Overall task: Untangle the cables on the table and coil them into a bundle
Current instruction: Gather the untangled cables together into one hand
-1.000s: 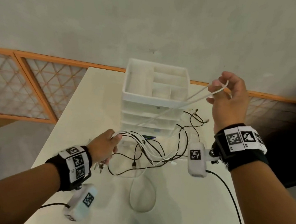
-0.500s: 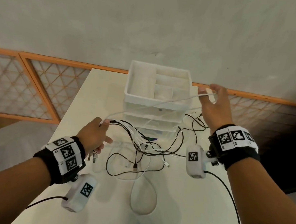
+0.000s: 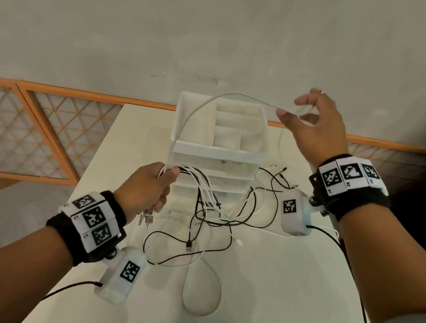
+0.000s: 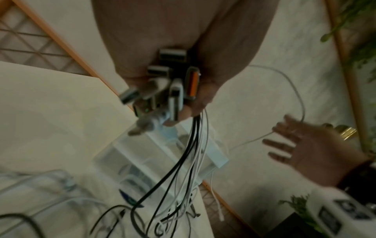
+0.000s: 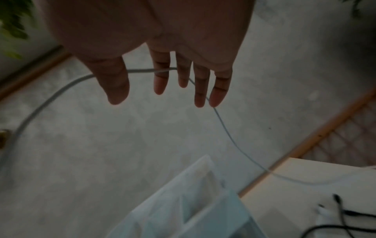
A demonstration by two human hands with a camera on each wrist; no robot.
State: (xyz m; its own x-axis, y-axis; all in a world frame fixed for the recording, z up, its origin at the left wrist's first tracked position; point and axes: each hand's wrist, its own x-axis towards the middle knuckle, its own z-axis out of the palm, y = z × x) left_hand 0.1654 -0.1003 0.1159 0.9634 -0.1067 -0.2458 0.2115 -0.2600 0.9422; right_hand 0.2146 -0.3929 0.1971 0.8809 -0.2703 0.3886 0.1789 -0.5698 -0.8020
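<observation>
My left hand [image 3: 148, 188] grips a bundle of black and white cables [image 3: 215, 216] just behind their plugs [image 4: 175, 83], held above the table in front of the organizer. The loose lengths hang down into a tangle on the white table [image 3: 284, 292]. One white cable [image 3: 214, 98] arcs up from the left fist, over the organizer, to my right hand [image 3: 317, 123]. That hand is raised high at the right with its fingers [image 5: 200, 90] straight and spread. The cable [image 5: 223, 125] lies threaded across them and drops to the table behind.
A white drawer organizer [image 3: 218, 151] with open top compartments stands at the table's middle back, right behind the tangle. An orange lattice railing [image 3: 34, 132] runs behind the table. A white cable loop [image 3: 200, 289] lies on the near tabletop.
My right hand rose and its fingers opened out from pinching the white cable. The left hand lifted the bundle up and to the right, toward the organizer.
</observation>
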